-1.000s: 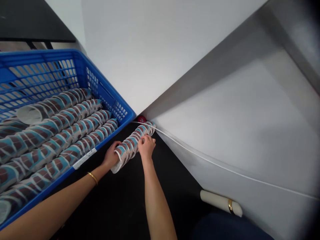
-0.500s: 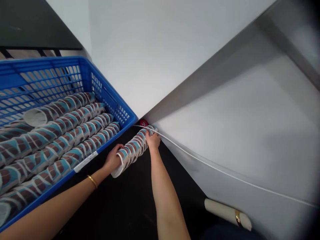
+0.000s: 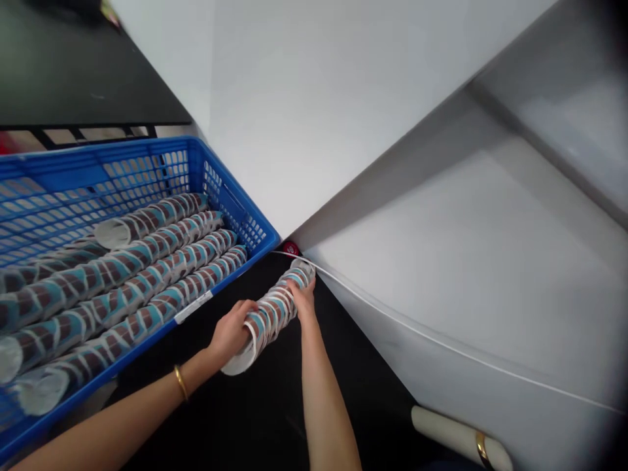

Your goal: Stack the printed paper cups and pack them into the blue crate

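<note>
Both my hands are wrapped around one stack of nested paper cups (image 3: 275, 313), patterned in brown, blue and white, above a black surface. My left hand (image 3: 234, 332) grips the near end from the left, its fingers partly hidden by the cups. Toward the far end, my right hand (image 3: 303, 294) is closed on the right side of the stack. The wide cup mouth points toward me and the stack slants away to the upper right. Several similar cup stacks (image 3: 161, 294), seemingly in clear sleeves, lie side by side in the blue plastic basket (image 3: 240, 209) at left.
White panels (image 3: 304, 111) meet in a corner just beyond the stack, near a round red object (image 3: 291, 248). A white cable (image 3: 417, 333) runs along the right panel. At lower right lies a pale tube with a gold band (image 3: 456, 433). A dark board (image 3: 93, 72) is at upper left.
The view has shifted, so the basket and panels sit lower and further right. Both hands remain on the cup stack, with my right hand slightly nearer my left.
</note>
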A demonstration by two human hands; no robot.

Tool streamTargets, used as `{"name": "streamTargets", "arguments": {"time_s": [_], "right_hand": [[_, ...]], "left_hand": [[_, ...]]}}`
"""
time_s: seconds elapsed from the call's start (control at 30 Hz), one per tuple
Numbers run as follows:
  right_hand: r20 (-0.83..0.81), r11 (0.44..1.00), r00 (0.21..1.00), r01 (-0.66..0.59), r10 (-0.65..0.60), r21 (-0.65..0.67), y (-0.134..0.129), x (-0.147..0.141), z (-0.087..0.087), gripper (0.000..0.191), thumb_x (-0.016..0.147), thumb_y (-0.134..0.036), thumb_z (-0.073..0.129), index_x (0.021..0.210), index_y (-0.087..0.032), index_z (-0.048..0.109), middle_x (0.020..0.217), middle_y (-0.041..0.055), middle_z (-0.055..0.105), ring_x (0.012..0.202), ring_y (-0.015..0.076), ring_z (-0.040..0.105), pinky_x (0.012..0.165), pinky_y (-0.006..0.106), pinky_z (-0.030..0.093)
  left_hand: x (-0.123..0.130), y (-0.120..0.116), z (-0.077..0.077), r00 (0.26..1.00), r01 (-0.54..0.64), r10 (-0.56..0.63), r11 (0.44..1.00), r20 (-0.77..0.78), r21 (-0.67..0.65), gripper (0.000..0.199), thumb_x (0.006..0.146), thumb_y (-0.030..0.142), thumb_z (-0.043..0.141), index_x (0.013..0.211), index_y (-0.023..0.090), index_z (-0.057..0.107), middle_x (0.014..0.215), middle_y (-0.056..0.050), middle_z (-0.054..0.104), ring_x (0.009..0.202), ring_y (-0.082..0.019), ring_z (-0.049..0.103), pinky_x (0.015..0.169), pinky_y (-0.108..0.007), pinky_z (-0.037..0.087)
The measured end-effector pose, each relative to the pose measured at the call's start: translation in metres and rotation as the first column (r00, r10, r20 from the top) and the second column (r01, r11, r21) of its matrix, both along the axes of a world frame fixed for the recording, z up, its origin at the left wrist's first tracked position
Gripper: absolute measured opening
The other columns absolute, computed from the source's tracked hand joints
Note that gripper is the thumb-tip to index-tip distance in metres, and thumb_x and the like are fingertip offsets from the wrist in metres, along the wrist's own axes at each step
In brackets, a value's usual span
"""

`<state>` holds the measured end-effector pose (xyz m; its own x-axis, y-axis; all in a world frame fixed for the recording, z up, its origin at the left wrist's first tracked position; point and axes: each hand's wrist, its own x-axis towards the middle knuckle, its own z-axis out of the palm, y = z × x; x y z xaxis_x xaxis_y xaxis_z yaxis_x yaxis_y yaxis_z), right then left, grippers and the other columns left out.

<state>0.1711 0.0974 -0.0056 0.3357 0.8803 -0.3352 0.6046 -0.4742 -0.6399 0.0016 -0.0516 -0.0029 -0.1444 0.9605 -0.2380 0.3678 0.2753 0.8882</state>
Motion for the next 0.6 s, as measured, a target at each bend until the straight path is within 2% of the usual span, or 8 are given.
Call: {"name": "streamTargets", "arguments": {"time_s": [0.13,0.2,0.27,0.33,0.4,0.5,0.53,0.6], "right_hand": [[-0.156,1.0,0.988,0.023,-0.022,0.008,-0.066,0.004,0.028,0.098,0.066,-0.059,0.071,0.147,-0.013,0.038,0.134,0.0182,0.06,0.116,0.0301,0.064,0.094,0.037,0.054],[-0.204,0.999,0.979,0.033,-0.026,0.03,-0.096,0.004,0.048,0.1,0.07,-0.064,0.065,0.149,-0.014,0.031,0.142,0.0182,0.053,0.12,0.03,0.061,0.095,0.039,0.054],[-0.221,0.986,0.968,0.14,-0.118,0.087,-0.112,0.001,0.07,0.108,0.063,-0.065,0.071,0.151,-0.021,0.028,0.143,0.016,0.052,0.117,0.0329,0.063,0.088,0.044,0.058],[-0.29,0.976,0.954,0.131,-0.077,0.173,-0.114,-0.017,0.094,0.105,0.066,-0.061,0.074,0.153,-0.028,0.024,0.142,0.0133,0.053,0.115,0.0336,0.064,0.085,0.047,0.059],[-0.323,0.954,0.944,0.034,0.067,0.298,-0.106,-0.057,0.118,0.098,0.072,-0.056,0.073,0.153,-0.03,0.025,0.144,0.0113,0.051,0.121,0.0325,0.06,0.095,0.05,0.054],[-0.351,0.918,0.897,-0.126,0.267,0.377,-0.089,-0.154,0.139,0.091,0.075,-0.053,0.07,0.152,-0.026,0.029,0.15,0.0114,0.044,0.131,0.0313,0.051,0.107,0.048,0.044],[-0.381,0.931,0.883,-0.143,0.273,0.336,-0.084,-0.193,0.138,0.095,0.074,-0.053,0.07,0.154,-0.024,0.027,0.152,0.0122,0.041,0.134,0.0307,0.048,0.109,0.046,0.043],[-0.529,0.964,0.806,-0.226,0.266,0.141,-0.081,-0.271,0.122,0.094,0.075,-0.051,0.069,0.154,-0.022,0.026,0.154,0.0113,0.039,0.138,0.0281,0.044,0.112,0.039,0.04]], "left_hand": [[-0.004,-0.045,0.043,0.985,0.104,-0.102,0.995,-0.139,0.006,0.035,0.076,0.01,0.049,0.105,0.024,0.063,0.115,-0.004,0.064,0.099,-0.02,0.064,0.087,-0.029,0.048],[-0.011,-0.065,0.066,0.963,0.188,-0.176,0.981,-0.204,0.039,0.036,0.073,0.011,0.056,0.106,0.025,0.063,0.121,-0.004,0.063,0.103,-0.022,0.063,0.091,-0.031,0.047],[-0.025,-0.082,0.087,0.932,0.267,-0.226,0.957,-0.285,0.116,0.04,0.073,0.02,0.065,0.112,0.028,0.062,0.129,-0.004,0.061,0.106,-0.025,0.062,0.092,-0.036,0.048],[-0.05,-0.095,0.108,0.908,0.294,-0.201,0.931,-0.369,0.215,0.045,0.075,0.029,0.069,0.119,0.029,0.058,0.135,-0.006,0.057,0.108,-0.027,0.061,0.09,-0.038,0.048],[-0.086,-0.106,0.13,0.904,0.239,-0.095,0.921,-0.418,0.308,0.045,0.079,0.03,0.067,0.122,0.029,0.056,0.138,-0.007,0.055,0.112,-0.027,0.059,0.091,-0.039,0.047],[-0.159,-0.118,0.16,0.899,0.096,0.08,0.924,-0.431,0.371,0.04,0.079,0.02,0.062,0.118,0.027,0.057,0.136,-0.007,0.057,0.115,-0.025,0.058,0.095,-0.037,0.046],[-0.186,-0.12,0.167,0.89,0.057,0.117,0.93,-0.44,0.362,0.039,0.078,0.016,0.06,0.116,0.026,0.058,0.135,-0.007,0.057,0.115,-0.025,0.059,0.094,-0.036,0.046],[-0.242,-0.123,0.174,0.861,-0.004,0.145,0.96,-0.488,0.279,0.04,0.076,0.012,0.056,0.114,0.024,0.059,0.133,-0.007,0.059,0.113,-0.025,0.06,0.093,-0.036,0.047]]}}
